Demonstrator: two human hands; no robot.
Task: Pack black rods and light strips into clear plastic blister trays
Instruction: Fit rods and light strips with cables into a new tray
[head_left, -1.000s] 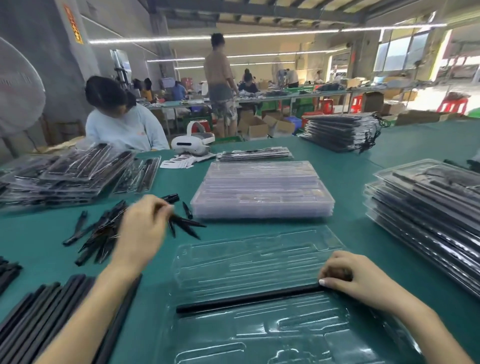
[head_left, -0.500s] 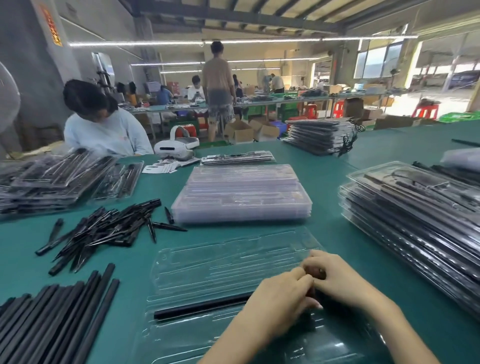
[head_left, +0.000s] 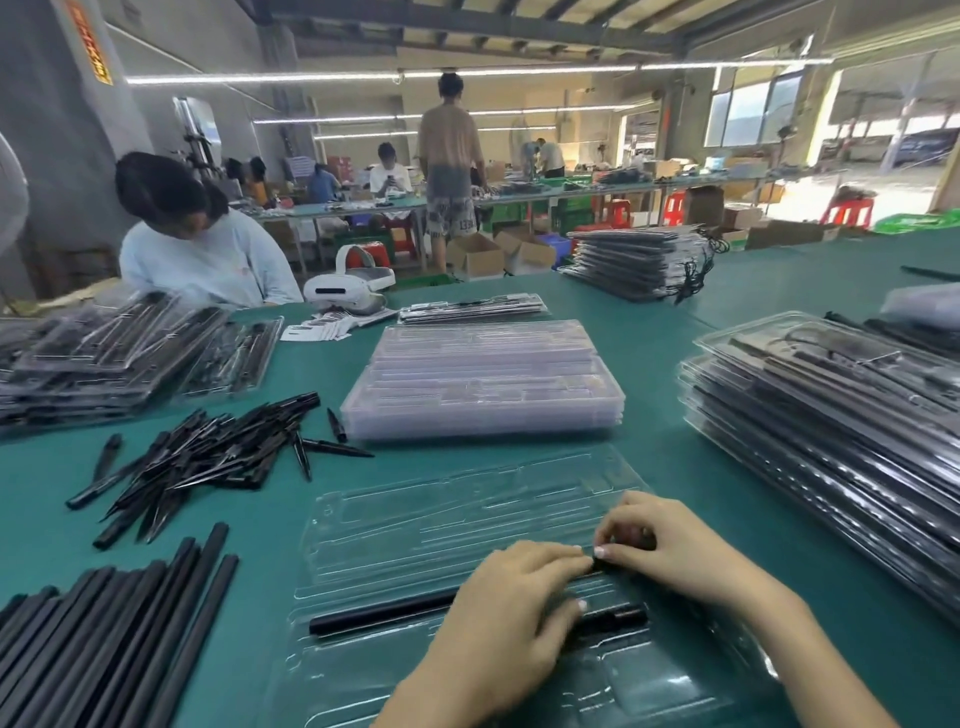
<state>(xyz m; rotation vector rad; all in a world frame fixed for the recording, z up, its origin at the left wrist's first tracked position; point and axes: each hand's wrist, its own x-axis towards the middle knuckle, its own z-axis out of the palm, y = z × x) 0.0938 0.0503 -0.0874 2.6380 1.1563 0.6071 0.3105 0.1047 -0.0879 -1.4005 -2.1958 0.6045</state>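
Observation:
An open clear blister tray (head_left: 467, 525) lies on the green table right in front of me. A long black rod (head_left: 384, 616) sits in a slot across the tray's near half. My left hand (head_left: 514, 618) lies over the rod's right part, its fingers curled. Its fingertips meet those of my right hand (head_left: 675, 556) over the tray's right side. Between the two sets of fingertips a small black piece (head_left: 600, 564) is pinched, mostly hidden by the fingers.
A heap of black pointed pieces (head_left: 208, 457) lies to the left, and a bundle of black rods (head_left: 104, 634) at lower left. Empty clear trays (head_left: 483, 379) are stacked ahead. Packed trays are stacked at right (head_left: 831, 426) and left (head_left: 104, 358). A person (head_left: 197, 249) sits opposite.
My left hand came from the heap of pointed pieces across to the tray's right side and met my right hand there. The rod stayed in its slot.

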